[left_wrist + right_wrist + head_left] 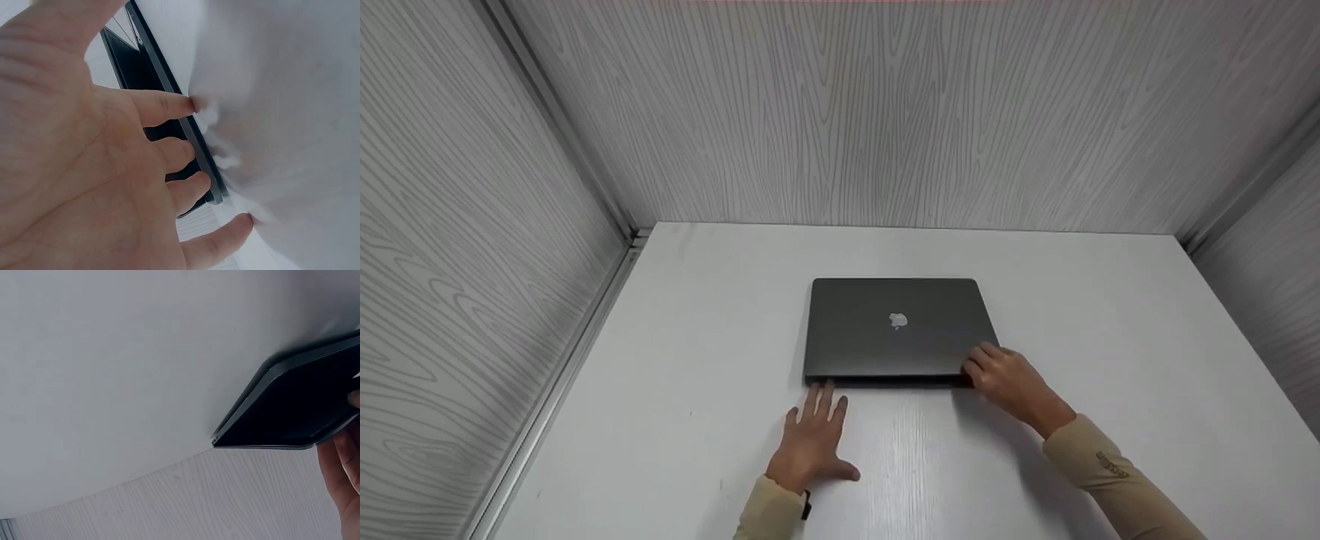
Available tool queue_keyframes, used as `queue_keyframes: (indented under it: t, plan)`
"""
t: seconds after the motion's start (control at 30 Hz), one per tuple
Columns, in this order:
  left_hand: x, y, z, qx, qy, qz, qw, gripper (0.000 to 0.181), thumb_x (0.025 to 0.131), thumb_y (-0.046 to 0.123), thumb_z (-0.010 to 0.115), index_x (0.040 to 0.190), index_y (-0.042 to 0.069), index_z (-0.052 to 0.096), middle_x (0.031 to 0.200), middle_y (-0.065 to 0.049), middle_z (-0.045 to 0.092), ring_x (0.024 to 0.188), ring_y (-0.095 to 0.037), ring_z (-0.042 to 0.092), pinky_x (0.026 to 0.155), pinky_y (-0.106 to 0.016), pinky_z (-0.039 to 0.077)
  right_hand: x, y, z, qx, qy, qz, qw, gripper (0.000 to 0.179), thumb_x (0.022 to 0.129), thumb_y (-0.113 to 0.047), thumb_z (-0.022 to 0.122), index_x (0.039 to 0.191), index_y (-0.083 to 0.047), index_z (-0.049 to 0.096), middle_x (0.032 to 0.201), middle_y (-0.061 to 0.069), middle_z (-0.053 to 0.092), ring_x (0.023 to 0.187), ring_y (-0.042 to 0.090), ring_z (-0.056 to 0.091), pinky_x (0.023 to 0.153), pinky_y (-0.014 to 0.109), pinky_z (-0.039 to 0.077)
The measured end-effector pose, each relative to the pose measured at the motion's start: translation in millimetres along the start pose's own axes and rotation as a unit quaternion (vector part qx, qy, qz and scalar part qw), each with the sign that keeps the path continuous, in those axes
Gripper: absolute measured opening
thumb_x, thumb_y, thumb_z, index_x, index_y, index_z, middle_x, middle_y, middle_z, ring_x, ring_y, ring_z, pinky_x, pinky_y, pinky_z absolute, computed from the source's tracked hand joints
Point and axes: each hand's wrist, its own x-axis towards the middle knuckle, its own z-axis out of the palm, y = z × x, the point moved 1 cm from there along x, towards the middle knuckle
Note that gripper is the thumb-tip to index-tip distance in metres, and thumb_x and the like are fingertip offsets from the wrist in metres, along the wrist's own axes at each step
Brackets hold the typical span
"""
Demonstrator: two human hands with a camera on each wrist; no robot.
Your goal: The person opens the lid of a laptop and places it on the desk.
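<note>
A dark grey laptop point(862, 322) with an apple logo lies on the white table, its lid raised a little above the base. My right hand point(1011, 384) pinches the lid near its front right corner. In the right wrist view, the laptop point(281, 410) shows a wedge-shaped gap, and the right hand point(346, 475) has fingers outside the lid and a thumb inside. My left hand point(808, 450) is spread, with its middle fingertips at the front left edge. The left wrist view shows the left hand point(107, 163) with straight fingers across the laptop's base edge point(197, 140).
The white table point(697, 322) stretches around the laptop on all sides. Wood-grain panels enclose it: a back wall point(877, 112), a left wall point(457, 247) and a right wall point(1267, 285). A metal rail point(562, 367) runs along the left edge.
</note>
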Motion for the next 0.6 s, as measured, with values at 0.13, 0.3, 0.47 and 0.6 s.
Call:
queue_keyframes:
  t: [0.13, 0.3, 0.47, 0.6]
  plan:
    - [-1.3, -1.6, -1.1, 0.001, 0.000, 0.002, 1.0000, 0.108, 0.072, 0.046, 0.092, 0.152, -0.003, 0.040, 0.163, -0.025, 0.021, 0.150, -0.043, 0.017, 0.110, -0.065, 0.031, -5.2, 3.0, -2.4, -0.001, -0.002, 0.008, 1.0000, 0.031, 0.063, 0.011, 0.089, 0.087, 0.006, 0.069, 0.086, 0.016, 0.064, 0.075, 0.027, 0.063, 0.057, 0.035, 0.057]
    - [-2.9, -3.4, -2.5, 0.003, 0.005, -0.004, 1.0000, 0.107, 0.070, 0.044, 0.093, 0.151, -0.004, 0.041, 0.163, -0.026, 0.021, 0.150, -0.044, 0.018, 0.109, -0.065, 0.031, -8.1, 6.4, -0.5, -0.003, 0.005, 0.008, 1.0000, 0.028, 0.066, 0.010, 0.087, 0.087, 0.007, 0.069, 0.086, 0.016, 0.064, 0.077, 0.027, 0.063, 0.058, 0.034, 0.057]
    - [-2.7, -1.9, -0.5, -0.003, 0.011, 0.000, 0.9999, 0.107, 0.069, 0.043, 0.094, 0.151, -0.003, 0.042, 0.163, -0.026, 0.023, 0.150, -0.044, 0.019, 0.109, -0.065, 0.031, -16.8, 11.1, -1.5, 0.006, 0.029, 0.012, 0.9995, 0.035, 0.106, 0.002, 0.042, 0.084, 0.007, 0.068, 0.083, 0.016, 0.063, 0.073, 0.028, 0.063, 0.055, 0.034, 0.057]
    - [-0.8, -1.2, -0.1, -0.006, 0.011, 0.001, 0.9999, 0.108, 0.069, 0.044, 0.094, 0.151, -0.003, 0.042, 0.163, -0.025, 0.023, 0.149, -0.044, 0.020, 0.110, -0.064, 0.031, -23.8, 16.0, -4.2, 0.022, 0.030, 0.019, 0.9991, 0.027, 0.100, 0.005, 0.046, 0.085, 0.008, 0.068, 0.083, 0.017, 0.064, 0.073, 0.028, 0.063, 0.054, 0.034, 0.056]
